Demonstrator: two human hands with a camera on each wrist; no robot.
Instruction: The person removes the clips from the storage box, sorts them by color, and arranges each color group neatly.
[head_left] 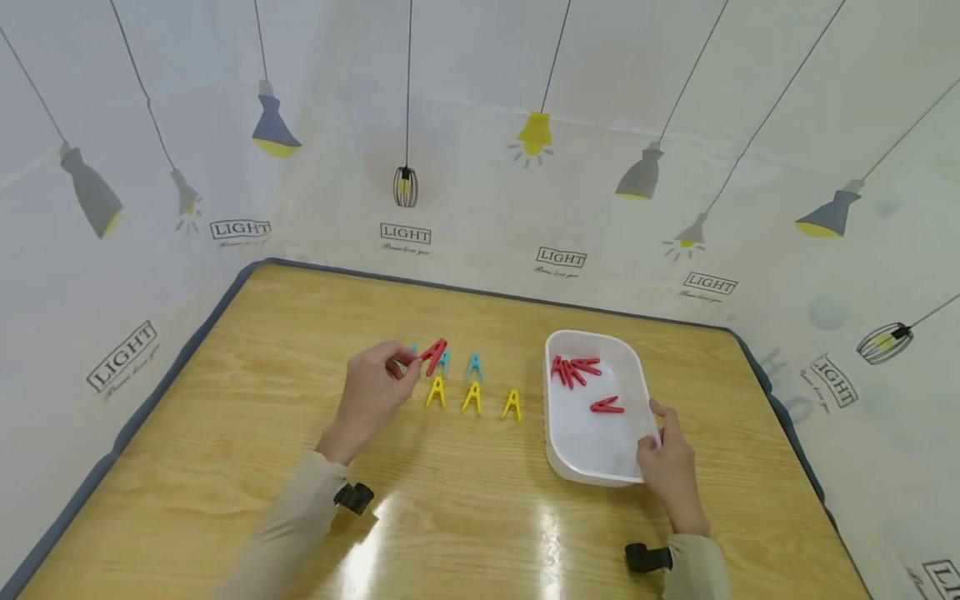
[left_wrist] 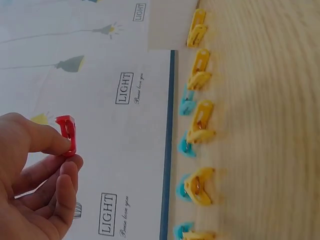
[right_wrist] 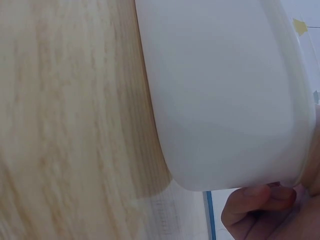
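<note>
Behind the wooden table [head_left: 457,517], printed lamps [head_left: 535,130] are seen; a red clip [head_left: 434,355] is pinched above it by the left hand [head_left: 377,385], while a white tray [head_left: 596,450] is gripped by the right hand [head_left: 670,458].

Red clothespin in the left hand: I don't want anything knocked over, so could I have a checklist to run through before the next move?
1. Left hand pinching the red clothespin: ok.
2. Red clothespin clear of the table: ok, the left wrist view shows a gap.
3. Blue clothespins all fully visible from the head: not ok, some are partly covered.
4. Yellow clothespins spaced apart: ok.
5. Right hand on the white tray: ok.
6. Firmness of that hold: cannot tell.
</note>
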